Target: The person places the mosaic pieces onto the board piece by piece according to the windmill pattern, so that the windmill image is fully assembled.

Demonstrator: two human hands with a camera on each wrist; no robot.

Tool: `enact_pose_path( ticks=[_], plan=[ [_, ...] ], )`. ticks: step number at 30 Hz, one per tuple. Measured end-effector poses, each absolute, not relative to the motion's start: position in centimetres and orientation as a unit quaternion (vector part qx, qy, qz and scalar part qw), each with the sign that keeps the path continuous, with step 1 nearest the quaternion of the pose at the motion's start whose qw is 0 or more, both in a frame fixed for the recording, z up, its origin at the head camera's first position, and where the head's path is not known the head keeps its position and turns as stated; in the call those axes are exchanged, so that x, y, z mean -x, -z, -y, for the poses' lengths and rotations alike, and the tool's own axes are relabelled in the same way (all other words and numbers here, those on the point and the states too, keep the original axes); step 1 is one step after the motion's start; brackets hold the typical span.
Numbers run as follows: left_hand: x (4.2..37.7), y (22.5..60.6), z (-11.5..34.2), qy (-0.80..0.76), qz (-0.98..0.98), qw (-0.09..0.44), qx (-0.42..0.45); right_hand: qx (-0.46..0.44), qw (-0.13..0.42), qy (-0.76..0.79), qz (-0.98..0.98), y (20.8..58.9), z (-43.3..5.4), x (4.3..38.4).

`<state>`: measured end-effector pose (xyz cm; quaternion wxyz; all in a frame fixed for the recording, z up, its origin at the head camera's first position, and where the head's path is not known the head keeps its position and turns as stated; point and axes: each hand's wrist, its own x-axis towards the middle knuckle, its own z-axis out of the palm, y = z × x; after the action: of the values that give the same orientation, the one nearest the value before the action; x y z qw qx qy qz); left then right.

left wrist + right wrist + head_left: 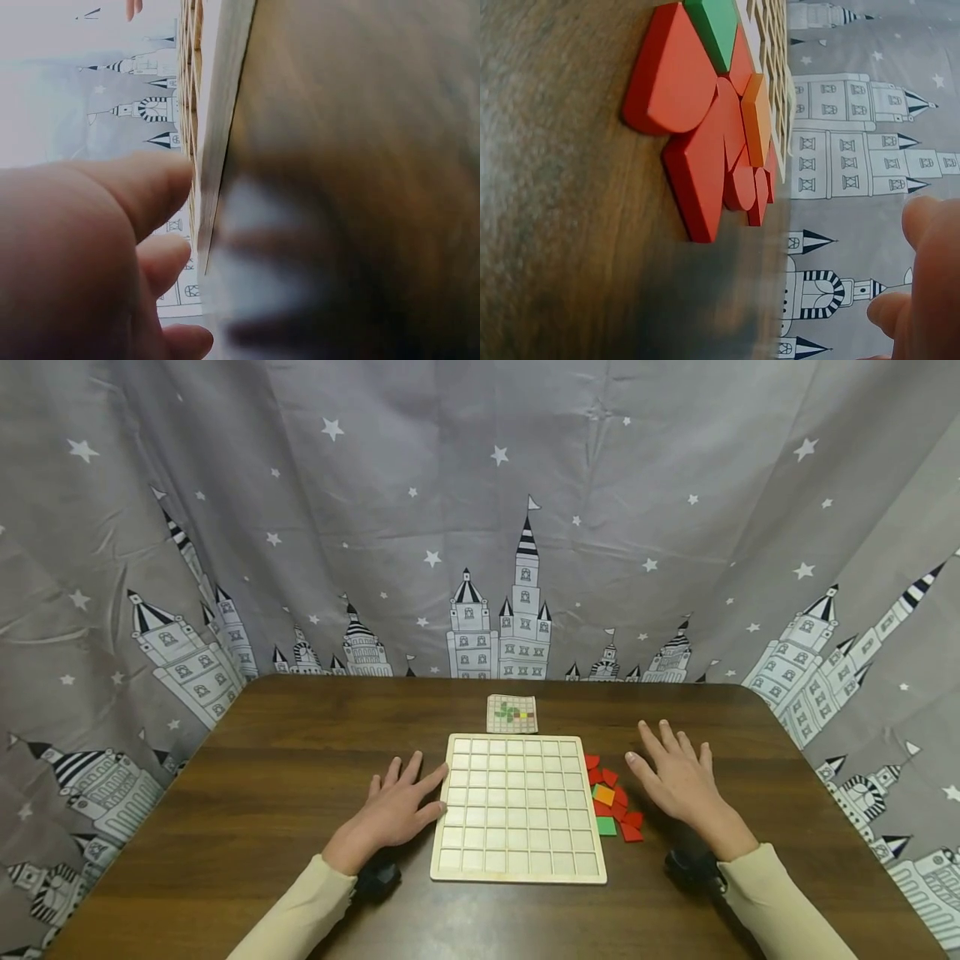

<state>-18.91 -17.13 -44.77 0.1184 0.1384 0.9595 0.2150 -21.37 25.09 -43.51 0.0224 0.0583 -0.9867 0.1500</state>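
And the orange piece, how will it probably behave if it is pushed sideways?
The orange piece is probably stiff, since its edges look straight and crisp. Its flat faces suggest it would slide rather than roll. It might also nudge the red pieces crowded close to it.

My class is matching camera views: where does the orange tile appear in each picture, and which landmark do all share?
Head: orange tile just right of the grid board, among red tiles.
Left wrist: not in view.
Right wrist: orange tile slightly above and right of centre.
Shared landmark: the grid board.
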Motion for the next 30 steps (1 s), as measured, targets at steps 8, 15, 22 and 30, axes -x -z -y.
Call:
enact_pose_path(
  ticks=[8,15,22,30],
  plan=[
    [18.85,44.9,17.03,-0.209,-0.959,0.121,-0.147,-0.052,0.021,-0.15,0.987,43.31,-25.26,21.28],
    [18.84,44.91,17.12,-0.21,-0.959,0.119,-0.149,-0.048,0.021,-0.151,0.987,43.21,-25.31,21.29],
    [18.89,45.02,17.17,-0.208,-0.959,0.119,-0.15,-0.05,0.021,-0.151,0.987,43.38,-25.35,21.32],
    [19.02,45.31,17.18,-0.206,-0.96,0.119,-0.15,-0.053,0.023,-0.157,0.986,43.49,-25.43,21.24]
  ],
)
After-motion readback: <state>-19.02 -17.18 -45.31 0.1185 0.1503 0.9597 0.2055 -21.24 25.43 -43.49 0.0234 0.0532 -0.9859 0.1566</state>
